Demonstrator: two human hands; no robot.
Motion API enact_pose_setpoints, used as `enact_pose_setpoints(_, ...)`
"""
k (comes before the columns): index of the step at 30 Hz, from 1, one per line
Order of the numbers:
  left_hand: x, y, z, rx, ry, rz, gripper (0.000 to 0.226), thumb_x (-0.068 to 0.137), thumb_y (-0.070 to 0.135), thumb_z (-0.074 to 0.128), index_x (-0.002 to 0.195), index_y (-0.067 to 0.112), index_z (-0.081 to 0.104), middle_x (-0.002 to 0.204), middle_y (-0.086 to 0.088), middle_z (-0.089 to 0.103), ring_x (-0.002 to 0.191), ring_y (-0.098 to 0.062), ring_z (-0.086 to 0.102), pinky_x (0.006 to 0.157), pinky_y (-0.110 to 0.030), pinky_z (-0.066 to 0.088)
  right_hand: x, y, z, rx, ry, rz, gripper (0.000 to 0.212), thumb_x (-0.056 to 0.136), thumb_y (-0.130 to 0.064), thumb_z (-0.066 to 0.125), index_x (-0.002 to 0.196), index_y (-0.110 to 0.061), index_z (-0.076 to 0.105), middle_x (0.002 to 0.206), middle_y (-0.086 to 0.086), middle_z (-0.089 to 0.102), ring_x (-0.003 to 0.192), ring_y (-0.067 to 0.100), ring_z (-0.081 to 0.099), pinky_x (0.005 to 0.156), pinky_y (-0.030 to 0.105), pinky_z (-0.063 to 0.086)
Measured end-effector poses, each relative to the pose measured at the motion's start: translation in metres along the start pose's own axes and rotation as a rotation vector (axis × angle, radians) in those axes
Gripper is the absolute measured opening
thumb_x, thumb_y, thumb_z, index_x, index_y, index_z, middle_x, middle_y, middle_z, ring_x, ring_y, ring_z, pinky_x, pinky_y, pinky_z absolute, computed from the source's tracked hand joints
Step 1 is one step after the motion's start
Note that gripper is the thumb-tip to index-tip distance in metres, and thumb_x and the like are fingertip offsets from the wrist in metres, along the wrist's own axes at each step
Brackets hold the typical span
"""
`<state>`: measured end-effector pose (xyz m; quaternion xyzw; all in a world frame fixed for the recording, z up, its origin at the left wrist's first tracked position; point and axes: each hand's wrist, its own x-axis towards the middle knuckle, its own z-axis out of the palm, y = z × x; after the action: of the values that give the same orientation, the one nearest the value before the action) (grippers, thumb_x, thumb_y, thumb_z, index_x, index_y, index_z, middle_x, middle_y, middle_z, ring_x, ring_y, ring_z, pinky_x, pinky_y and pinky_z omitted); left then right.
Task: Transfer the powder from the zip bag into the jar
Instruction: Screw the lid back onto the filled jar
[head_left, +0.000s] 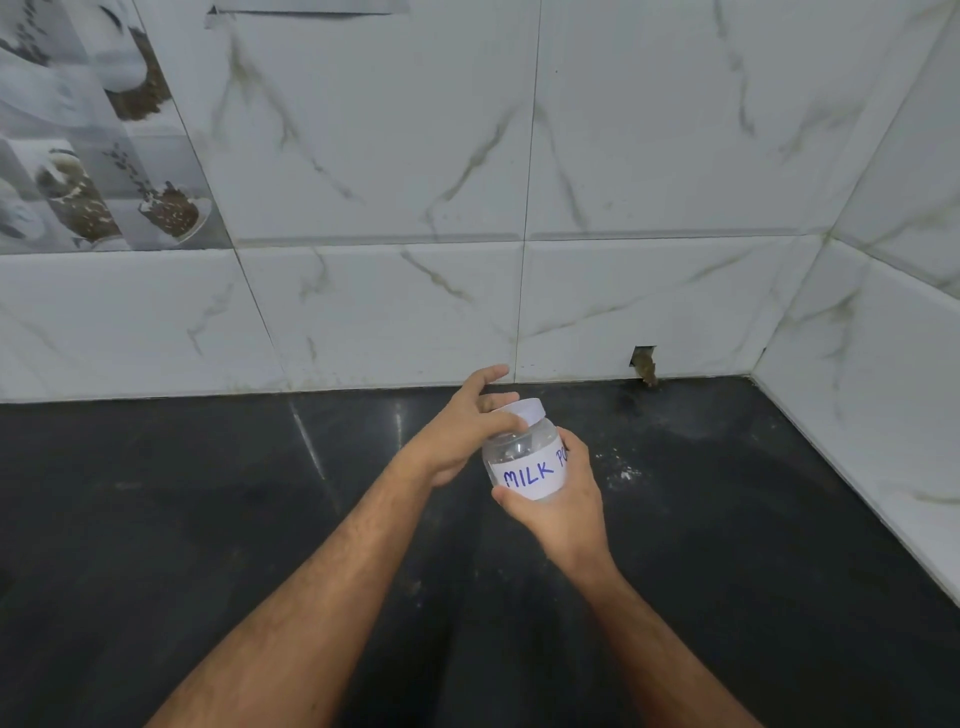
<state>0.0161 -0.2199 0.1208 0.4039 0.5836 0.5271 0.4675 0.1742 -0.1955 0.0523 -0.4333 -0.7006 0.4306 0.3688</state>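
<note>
Reaching in from the bottom edge, two bare forearms are converging over a dark, glossy counter (208, 519). The right hand (563, 512) is cupping a clear jar (524, 457) from below and behind, its thumb lying along the lower edge of the white label (532, 475) and its fingers wrapping round the far side. The label is showing blue handwriting, "MILK" and the start of a second word. The jar is being held off the counter, tilted slightly away, and is looking see-through with little or nothing inside. The left hand (467, 431) is coming at the white lid (524, 410) from the left; its thumb is pressing against the jar's shoulder just under the lid, while its fingers are arching over the top, the forefinger sticking out past it. Whether the lid is screwed tight is not something I can tell. Just right of the jar, a scatter of white powder specks (626, 470) is lying on the counter. Beyond, white marble-veined wall tiles (649, 156) are rising, with a small chipped hole (644, 366) at their base.
</note>
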Motion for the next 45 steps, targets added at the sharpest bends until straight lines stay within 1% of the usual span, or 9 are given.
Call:
enact_pose_setpoints(6,-0.001,-0.001,0.013,0.245,0.284,0.016,0.090,0.060,0.066,0.074,0.137,0.030,0.046,0.114,0.003,0.057,0.107,-0.009,0.059,0.089,-0.025,0.048,0.002,0.000,0.003,-0.065,0.017,-0.023,0.102,0.053,-0.047,0.090,0.139,-0.035,0.036,0.129,-0.013,0.052,0.110,0.006,0.055,0.086,0.021,0.049)
enact_pose_setpoints(15,0.004,-0.003,-0.002,0.018,0.008,-0.025,0.086,0.068,0.022,0.075,0.145,0.030,0.039,0.131,-0.006,0.060,0.112,-0.020,0.066,0.095,-0.030,0.051,0.002,0.002,0.001,0.037,-0.016,0.036,0.094,0.047,-0.053,0.084,0.127,-0.049,0.034,0.119,-0.018,0.058,0.103,0.001,0.060,0.080,0.020,0.055)
enact_pose_setpoints(21,0.002,-0.004,0.011,0.236,0.287,-0.016,0.100,0.055,0.074,0.070,0.142,0.032,0.041,0.124,0.003,0.054,0.116,-0.010,0.057,0.096,-0.028,0.047,0.003,0.002,0.004,-0.007,0.011,0.015,0.098,0.047,-0.055,0.084,0.132,-0.043,0.036,0.122,-0.018,0.056,0.106,0.004,0.059,0.082,0.020,0.051)
enact_pose_setpoints(24,0.003,-0.007,0.013,0.236,0.307,-0.002,0.095,0.055,0.065,0.080,0.136,0.030,0.044,0.104,0.001,0.063,0.098,-0.010,0.066,0.086,-0.028,0.054,0.003,0.001,0.006,-0.015,0.012,0.003,0.100,0.048,-0.056,0.084,0.134,-0.041,0.035,0.122,-0.019,0.054,0.106,0.004,0.058,0.081,0.019,0.051)
enact_pose_setpoints(29,0.004,-0.003,-0.002,0.059,0.070,-0.024,0.085,0.071,0.024,0.080,0.145,0.028,0.039,0.124,-0.007,0.065,0.110,-0.019,0.067,0.095,-0.031,0.052,0.004,0.006,0.004,0.061,-0.030,0.063,0.094,0.049,-0.049,0.087,0.125,-0.054,0.032,0.113,-0.023,0.057,0.100,-0.001,0.060,0.076,0.016,0.054)
enact_pose_setpoints(32,0.003,-0.001,-0.004,0.072,-0.050,-0.058,0.090,0.072,0.031,0.070,0.152,0.033,0.029,0.147,-0.006,0.047,0.131,-0.017,0.051,0.102,-0.027,0.039,0.003,0.007,0.004,0.053,-0.015,0.069,0.096,0.046,-0.053,0.084,0.129,-0.049,0.035,0.117,-0.020,0.059,0.103,0.003,0.061,0.082,0.024,0.057)
enact_pose_setpoints(36,0.000,-0.002,0.011,0.259,0.202,-0.034,0.106,0.058,0.071,0.071,0.149,0.033,0.033,0.133,0.000,0.051,0.119,-0.014,0.056,0.093,-0.027,0.046,0.002,0.003,0.007,-0.006,-0.001,0.014,0.102,0.047,-0.056,0.084,0.134,-0.042,0.034,0.123,-0.017,0.054,0.107,0.005,0.058,0.087,0.024,0.054)
enact_pose_setpoints(39,0.002,-0.005,0.014,0.232,0.293,-0.002,0.095,0.055,0.060,0.082,0.137,0.029,0.045,0.108,0.000,0.059,0.100,-0.014,0.065,0.086,-0.029,0.054,0.003,0.002,0.008,-0.008,0.008,0.004,0.101,0.048,-0.054,0.085,0.135,-0.040,0.035,0.123,-0.017,0.054,0.107,0.006,0.058,0.085,0.024,0.054)
enact_pose_setpoints(45,0.007,-0.005,-0.001,0.060,0.054,-0.030,0.079,0.076,0.023,0.078,0.144,0.029,0.039,0.127,-0.007,0.061,0.109,-0.018,0.066,0.088,-0.027,0.051,0.005,0.004,0.004,0.029,0.008,0.030,0.094,0.054,-0.042,0.091,0.126,-0.050,0.031,0.117,-0.020,0.055,0.103,0.005,0.060,0.084,0.025,0.057)
